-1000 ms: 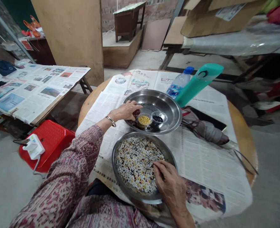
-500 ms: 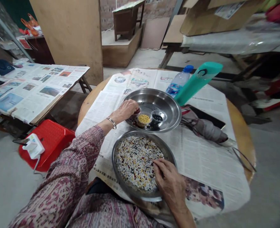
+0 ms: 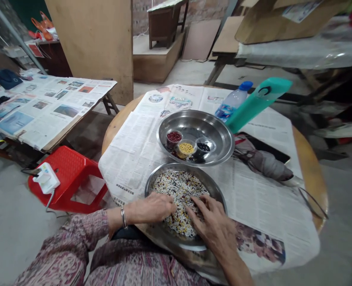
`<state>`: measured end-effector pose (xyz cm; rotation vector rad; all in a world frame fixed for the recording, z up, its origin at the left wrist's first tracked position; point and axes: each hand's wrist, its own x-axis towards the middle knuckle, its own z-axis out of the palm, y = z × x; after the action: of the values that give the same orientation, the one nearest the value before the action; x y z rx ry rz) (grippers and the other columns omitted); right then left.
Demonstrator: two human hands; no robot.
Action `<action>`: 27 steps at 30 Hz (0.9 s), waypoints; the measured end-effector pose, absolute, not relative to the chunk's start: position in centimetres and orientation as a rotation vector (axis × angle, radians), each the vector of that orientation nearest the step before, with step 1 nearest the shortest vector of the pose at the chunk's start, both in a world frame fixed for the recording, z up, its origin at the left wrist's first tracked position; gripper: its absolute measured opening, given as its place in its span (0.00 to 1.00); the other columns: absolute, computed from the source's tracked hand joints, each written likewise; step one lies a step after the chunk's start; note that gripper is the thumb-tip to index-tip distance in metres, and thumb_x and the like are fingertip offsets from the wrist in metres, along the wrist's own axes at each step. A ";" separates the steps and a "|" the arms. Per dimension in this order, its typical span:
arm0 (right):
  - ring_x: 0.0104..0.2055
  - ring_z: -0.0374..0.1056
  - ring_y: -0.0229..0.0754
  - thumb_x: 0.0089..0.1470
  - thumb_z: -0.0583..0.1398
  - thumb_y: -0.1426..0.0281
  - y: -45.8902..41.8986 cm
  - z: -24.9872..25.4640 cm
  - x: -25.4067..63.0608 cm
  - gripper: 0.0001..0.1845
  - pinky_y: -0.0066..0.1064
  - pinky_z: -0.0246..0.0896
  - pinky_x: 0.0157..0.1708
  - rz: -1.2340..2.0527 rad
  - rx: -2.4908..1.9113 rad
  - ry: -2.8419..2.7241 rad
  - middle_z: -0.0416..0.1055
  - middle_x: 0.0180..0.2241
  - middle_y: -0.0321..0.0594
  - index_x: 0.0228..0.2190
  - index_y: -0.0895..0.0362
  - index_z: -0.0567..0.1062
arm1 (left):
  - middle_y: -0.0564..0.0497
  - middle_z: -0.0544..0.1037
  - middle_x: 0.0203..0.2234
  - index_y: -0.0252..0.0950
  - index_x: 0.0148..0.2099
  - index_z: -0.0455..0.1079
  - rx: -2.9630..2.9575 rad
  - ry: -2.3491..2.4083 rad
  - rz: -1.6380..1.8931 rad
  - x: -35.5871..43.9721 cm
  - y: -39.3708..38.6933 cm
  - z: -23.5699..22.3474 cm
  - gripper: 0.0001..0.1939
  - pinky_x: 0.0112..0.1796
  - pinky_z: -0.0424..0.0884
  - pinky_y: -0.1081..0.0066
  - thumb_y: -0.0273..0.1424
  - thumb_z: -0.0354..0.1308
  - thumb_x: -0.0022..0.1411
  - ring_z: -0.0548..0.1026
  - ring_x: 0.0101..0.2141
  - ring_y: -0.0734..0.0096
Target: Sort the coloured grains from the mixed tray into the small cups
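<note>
A steel pan [image 3: 217,193] near me holds a mix of white, red, yellow and black beans [image 3: 180,188]. My left hand [image 3: 152,207] rests on the beans at the pan's near left, fingers bent and pinched together. My right hand [image 3: 213,224] lies on the beans at the near right, fingers spread and curled down onto them. Behind it a second steel pan [image 3: 220,131] holds three small cups: red beans [image 3: 174,137], yellow beans [image 3: 186,148] and black beans [image 3: 203,146].
Newspaper covers the round wooden table [image 3: 310,167]. A teal bottle [image 3: 257,104], a water bottle [image 3: 234,101] and a folded grey umbrella [image 3: 262,163] lie at the back right. A red stool [image 3: 71,178] with a power strip [image 3: 46,178] stands left, beside another papered table [image 3: 44,107].
My left hand has come back from the red-bean cup in the far pan to the mixed beans in the near pan. My right hand stayed on the beans.
</note>
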<state>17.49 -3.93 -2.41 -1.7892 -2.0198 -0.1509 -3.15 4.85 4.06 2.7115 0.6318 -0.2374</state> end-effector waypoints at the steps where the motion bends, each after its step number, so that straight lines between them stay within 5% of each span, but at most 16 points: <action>1: 0.47 0.67 0.50 0.60 0.57 0.60 -3.8 -2.4 17.5 0.20 0.37 0.67 0.40 -0.132 -1.789 -2.078 0.69 0.47 0.48 0.50 0.55 0.73 | 0.50 0.74 0.37 0.36 0.39 0.69 2.728 0.611 -0.252 -3.3 4.4 3.8 0.08 0.36 0.69 0.72 0.25 0.49 0.68 0.73 0.39 0.69; 5: 0.41 0.70 0.43 0.62 0.53 0.70 -2.6 -2.8 17.4 0.14 0.32 0.67 0.38 0.058 -1.755 -2.193 0.71 0.41 0.43 0.47 0.55 0.74 | 0.46 0.70 0.44 0.35 0.45 0.65 2.737 0.831 -0.104 -2.8 5.4 3.0 0.10 0.43 0.70 0.69 0.20 0.46 0.67 0.68 0.45 0.66; 9: 0.43 0.70 0.42 0.57 0.50 0.80 -0.9 -2.7 16.8 0.19 0.30 0.66 0.40 0.084 -1.812 -2.127 0.72 0.42 0.42 0.45 0.56 0.73 | 0.43 0.66 0.47 0.33 0.46 0.64 2.693 1.079 0.027 -0.8 6.6 2.2 0.11 0.44 0.70 0.66 0.20 0.45 0.65 0.66 0.47 0.63; 12: 0.48 0.69 0.45 0.57 0.51 0.78 -0.1 -2.2 16.5 0.18 0.32 0.66 0.44 0.024 -1.862 -2.062 0.73 0.45 0.43 0.46 0.56 0.73 | 0.43 0.66 0.47 0.32 0.49 0.64 2.663 0.972 0.077 0.2 5.6 1.9 0.10 0.43 0.70 0.66 0.25 0.46 0.68 0.66 0.47 0.62; 18: 0.38 0.71 0.42 0.60 0.52 0.71 -0.3 -1.4 18.3 0.12 0.32 0.64 0.38 0.221 -1.908 -2.112 0.75 0.36 0.39 0.36 0.54 0.76 | 0.45 0.69 0.43 0.34 0.46 0.66 2.724 0.666 -0.046 -1.1 3.5 2.0 0.09 0.38 0.71 0.67 0.24 0.46 0.67 0.69 0.42 0.65; 23: 0.41 0.71 0.42 0.57 0.51 0.73 2.2 1.6 18.6 0.16 0.33 0.64 0.41 0.301 -1.717 -2.027 0.75 0.41 0.40 0.40 0.54 0.76 | 0.44 0.69 0.45 0.34 0.46 0.67 2.695 0.953 0.015 -2.1 4.7 1.7 0.10 0.39 0.71 0.67 0.23 0.47 0.67 0.68 0.46 0.62; 27: 0.37 0.71 0.43 0.60 0.53 0.66 7.0 5.0 17.4 0.15 0.34 0.61 0.36 0.118 -1.804 -1.849 0.76 0.39 0.42 0.39 0.55 0.78 | 0.42 0.68 0.48 0.35 0.49 0.67 2.682 0.939 0.101 -0.6 4.6 1.7 0.13 0.39 0.72 0.65 0.37 0.51 0.68 0.67 0.47 0.58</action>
<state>17.41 6.98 4.99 -1.8036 -1.8494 0.1183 -0.60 4.58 1.66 2.6823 0.9392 0.1009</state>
